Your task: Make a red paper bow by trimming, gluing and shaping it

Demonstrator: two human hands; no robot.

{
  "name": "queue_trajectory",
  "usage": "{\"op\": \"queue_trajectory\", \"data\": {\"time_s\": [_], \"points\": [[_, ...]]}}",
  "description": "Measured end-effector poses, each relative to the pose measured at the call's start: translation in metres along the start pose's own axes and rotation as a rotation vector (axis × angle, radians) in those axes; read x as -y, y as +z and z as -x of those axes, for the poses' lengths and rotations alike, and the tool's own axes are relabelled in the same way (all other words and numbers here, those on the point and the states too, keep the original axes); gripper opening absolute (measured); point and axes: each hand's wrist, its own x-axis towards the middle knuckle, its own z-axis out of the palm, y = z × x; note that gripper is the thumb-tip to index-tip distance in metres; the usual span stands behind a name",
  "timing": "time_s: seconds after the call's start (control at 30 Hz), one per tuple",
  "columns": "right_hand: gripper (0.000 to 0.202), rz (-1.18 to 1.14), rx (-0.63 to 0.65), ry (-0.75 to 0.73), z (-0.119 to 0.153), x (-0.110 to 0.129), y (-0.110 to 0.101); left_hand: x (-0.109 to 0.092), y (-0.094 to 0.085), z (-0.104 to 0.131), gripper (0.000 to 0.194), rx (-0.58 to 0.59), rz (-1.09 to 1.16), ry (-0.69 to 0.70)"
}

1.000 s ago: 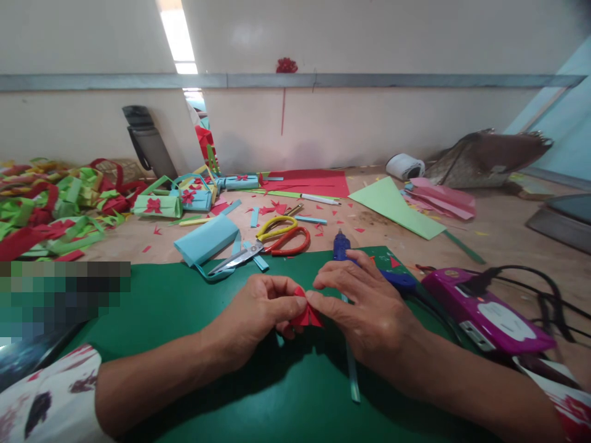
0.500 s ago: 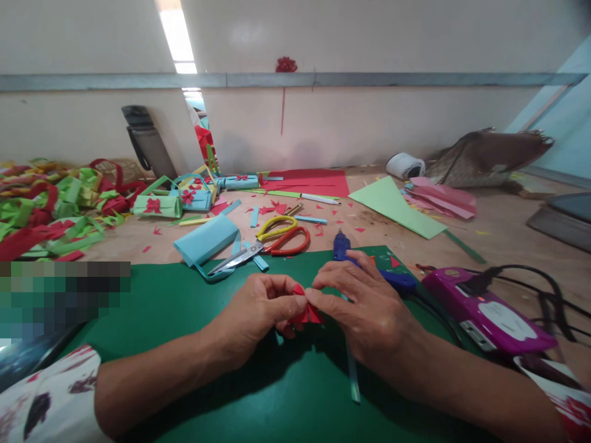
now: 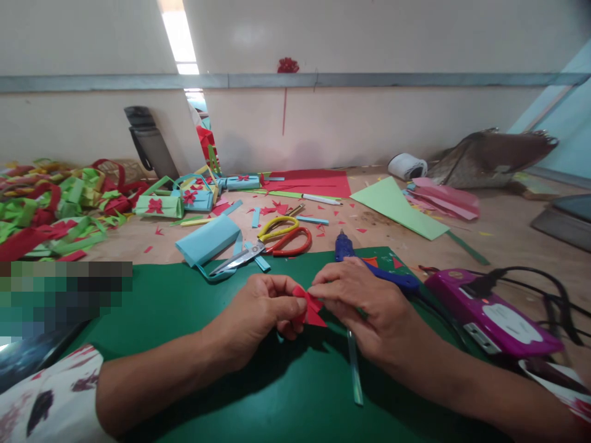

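Observation:
Over a green mat point(image 3: 170, 307), my left hand point(image 3: 265, 304) pinches a small folded red paper piece point(image 3: 314, 315) between thumb and fingers. My right hand point(image 3: 364, 301) grips the same paper at its right edge with the fingertips. The paper's lower part flares out below my fingers; the rest is hidden by them. Behind my right hand lies a blue glue gun point(image 3: 344, 246), nozzle pointing away, with a clear glue stick point(image 3: 354, 369) showing below the hand. Scissors point(image 3: 277, 240) with yellow and red handles and a folded light-blue paper pouch point(image 3: 210, 239) lie just beyond the left hand.
A purple power strip point(image 3: 492, 314) with black cables sits at right. Small paper bags with red bows point(image 3: 159, 206) and a heap of coloured paper strips point(image 3: 60, 203) are at left. Farther back are a grey bottle point(image 3: 150, 141), green paper point(image 3: 401, 209) and a brown handbag point(image 3: 494, 157).
The red paper has turned slightly and its flared lower part shows more to the right. My right hand's raised fingers have lowered and bunched closer together.

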Motion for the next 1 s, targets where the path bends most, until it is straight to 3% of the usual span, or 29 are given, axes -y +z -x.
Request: {"op": "queue_trajectory", "data": {"time_s": [0.17, 0.33, 0.6, 1.0], "points": [[0.018, -0.097, -0.053, 0.26, -0.0006, 0.0025, -0.0052, 0.0001, -0.0001, -0.0005, 0.012, -0.004, 0.003, -0.016], [0.02, -0.199, 0.002, 0.412, -0.0029, 0.0015, -0.0057, 0.0003, 0.0008, 0.0005, 0.012, -0.002, -0.03, -0.022], [0.007, -0.245, 0.093, 0.465, -0.0059, 0.0054, -0.0024, 0.0004, 0.0035, 0.0018, 0.014, 0.002, -0.134, 0.013], [0.016, -0.208, 0.144, 0.405, -0.0075, 0.0076, -0.0022, 0.0021, 0.0064, 0.0031, 0.015, -0.026, -0.24, 0.053]]}}
